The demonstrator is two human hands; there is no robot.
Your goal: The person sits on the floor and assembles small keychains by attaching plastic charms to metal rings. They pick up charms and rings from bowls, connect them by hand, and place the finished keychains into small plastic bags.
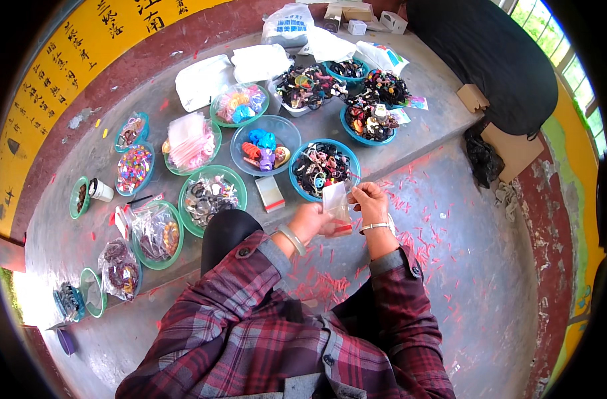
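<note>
In front of my body, my left hand (307, 223) grips a small see-through plastic bag (335, 195) with a pale upper part and some red near its bottom. Higher and to the right, my right hand (371, 203) is closed in a pinch by the bag's upper right edge; what lies between those fingertips is too small to make out. Just beyond both hands stands a blue basket (294, 181) of mostly black hair ties (322, 166). Left of it lies a small white-and-red box (270, 193).
More baskets line the raised ledge: scrunchies (266, 158), pink packets (189, 143), colourful small pieces (134, 168), bagged hair ties (158, 233). White plastic bags (204, 81) lie farther back. Red scraps (416, 229) litter the lower floor. A black bag (483, 156) sits by cardboard (513, 151) at right.
</note>
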